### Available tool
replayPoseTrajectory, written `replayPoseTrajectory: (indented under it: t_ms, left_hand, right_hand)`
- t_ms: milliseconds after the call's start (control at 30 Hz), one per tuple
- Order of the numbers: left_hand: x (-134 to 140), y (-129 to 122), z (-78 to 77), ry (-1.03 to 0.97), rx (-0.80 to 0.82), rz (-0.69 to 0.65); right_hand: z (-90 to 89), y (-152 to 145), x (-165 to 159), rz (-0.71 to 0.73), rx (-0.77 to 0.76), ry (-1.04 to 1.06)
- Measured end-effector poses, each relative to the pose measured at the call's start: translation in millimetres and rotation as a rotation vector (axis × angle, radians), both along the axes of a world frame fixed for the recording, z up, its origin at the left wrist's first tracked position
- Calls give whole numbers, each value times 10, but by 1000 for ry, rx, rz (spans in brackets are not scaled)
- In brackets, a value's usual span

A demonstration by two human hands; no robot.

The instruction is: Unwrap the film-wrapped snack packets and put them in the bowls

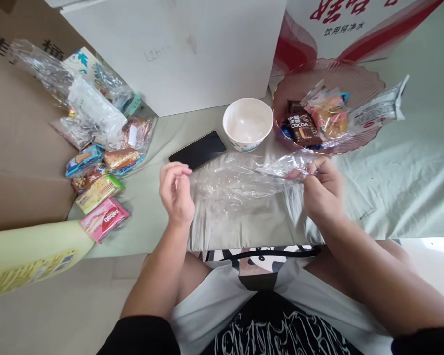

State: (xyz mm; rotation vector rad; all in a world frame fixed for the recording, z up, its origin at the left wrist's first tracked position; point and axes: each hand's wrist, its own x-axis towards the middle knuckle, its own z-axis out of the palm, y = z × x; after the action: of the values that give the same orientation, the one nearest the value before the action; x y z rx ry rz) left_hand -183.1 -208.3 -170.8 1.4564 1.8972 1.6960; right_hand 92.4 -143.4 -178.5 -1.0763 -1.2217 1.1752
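Observation:
My right hand (323, 190) is closed on one end of a clear plastic bag (240, 182). The crinkled bag stretches leftward over the cloth, and its gripped end is bunched up at my fingers. My left hand (176, 192) is raised beside the bag's left end, its fingers loosely bent with nothing visible in them. Just past those fingertips lies a black smartphone (199, 149), screen up. A white bowl (247, 121) stands behind the bag; I see nothing inside it.
At right back, a pink ribbed dish (365, 74) holds wrapped snacks, including a brown cocoa packet (303, 129). Packaged snacks pile up at left, with a pink packet (105, 219) nearest me. A white box (177, 54) stands behind; brown cardboard (25, 148) borders the left.

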Motion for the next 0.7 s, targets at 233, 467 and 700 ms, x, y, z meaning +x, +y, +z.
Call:
replayPoseTrajectory:
  t_ms: [233, 467, 700]
  left_hand:
    - [90, -178, 82, 364, -543, -364]
    - [-98, -102, 99, 75, -508, -334]
    - [-204, -83, 48, -262, -345, -138]
  right_hand:
    - [-28, 69, 11, -6, -60, -115]
    - [-27, 93, 31, -48, -108, -132]
    - [-40, 60, 4, -36, -192, -99]
